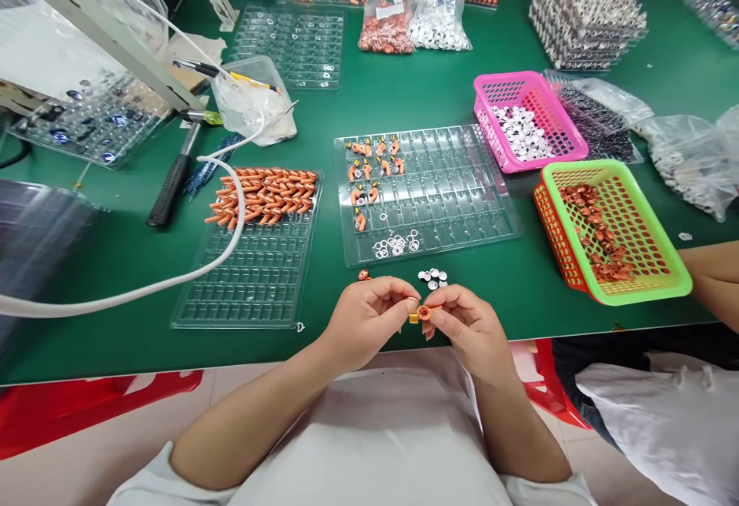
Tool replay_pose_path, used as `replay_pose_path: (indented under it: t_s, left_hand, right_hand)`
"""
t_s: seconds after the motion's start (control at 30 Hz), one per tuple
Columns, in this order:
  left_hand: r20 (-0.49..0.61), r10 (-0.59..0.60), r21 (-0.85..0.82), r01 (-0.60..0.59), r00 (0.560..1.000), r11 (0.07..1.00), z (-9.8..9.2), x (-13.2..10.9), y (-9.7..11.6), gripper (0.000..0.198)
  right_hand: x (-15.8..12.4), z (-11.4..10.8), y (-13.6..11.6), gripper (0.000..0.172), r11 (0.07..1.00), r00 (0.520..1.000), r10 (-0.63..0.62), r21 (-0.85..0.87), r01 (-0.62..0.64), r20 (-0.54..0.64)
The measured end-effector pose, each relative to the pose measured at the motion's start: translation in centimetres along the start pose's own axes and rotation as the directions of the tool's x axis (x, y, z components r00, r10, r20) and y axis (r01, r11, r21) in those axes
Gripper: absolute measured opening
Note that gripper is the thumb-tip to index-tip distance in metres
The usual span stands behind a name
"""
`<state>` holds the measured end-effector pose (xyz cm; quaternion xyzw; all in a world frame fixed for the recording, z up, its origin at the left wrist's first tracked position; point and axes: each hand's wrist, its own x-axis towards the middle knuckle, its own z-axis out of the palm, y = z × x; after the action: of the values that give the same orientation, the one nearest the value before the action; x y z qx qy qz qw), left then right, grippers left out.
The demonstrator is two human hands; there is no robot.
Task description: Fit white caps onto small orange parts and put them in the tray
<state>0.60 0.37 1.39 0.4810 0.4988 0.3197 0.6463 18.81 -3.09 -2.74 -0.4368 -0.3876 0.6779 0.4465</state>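
Close to the table's front edge, my left hand (369, 320) and my right hand (476, 330) meet fingertip to fingertip, both pinched closed. Between them is a small copper-orange part with a round, cup-like end (425, 313), gripped by my right fingers. A small yellow piece (414, 319) shows at my left fingertips; fingers hide how it joins the orange part. Just beyond my hands lie several white round caps (433, 279) and a loose copper-orange piece (363, 275). Farther out, a clear compartment tray (450, 182) holds curved orange parts (361, 221) and white rings (397, 244).
Another clear tray (242, 290) at left carries stacked orange parts (269, 194). A white cable (225, 259) crosses it, and a hammer (173, 179) lies beyond. At right stand a pink basket (502, 158) and a green basket (652, 290), beside another person's arm (716, 279).
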Motion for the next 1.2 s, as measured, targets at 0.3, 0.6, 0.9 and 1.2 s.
replay_pose_path:
  t_s: [0.3,0.6,0.9,1.2]
  left_hand:
    - [-0.05,0.029,0.024,-0.028,0.998,0.999,-0.4,-0.5,-0.3,0.009]
    - [0.012,0.077,0.123,-0.078,0.997,0.989,-1.3,-1.1,0.0,0.016]
    - [0.141,0.024,0.061,-0.033,0.99,0.998,-1.8,-0.7,0.1,0.019]
    - [0.439,-0.063,-0.233,0.181,0.897,0.955,-2.5,1.0,-0.2,0.019]
  right_hand:
    - [0.4,0.5,-0.5,0.016,0.992,0.998,-0.055,-0.115,0.055,0.009]
    - [0.4,0.2,-1.2,0.01,0.906,0.966,-0.259,-0.351,0.237,-0.018]
    - [0.6,-0.4,-2.4,0.012,0.905,0.968,-0.222,-0.345,0.249,0.119]
    - [1.6,-0.3,-3.4,0.014,0.897,0.956,-0.094,-0.394,0.202,0.276]
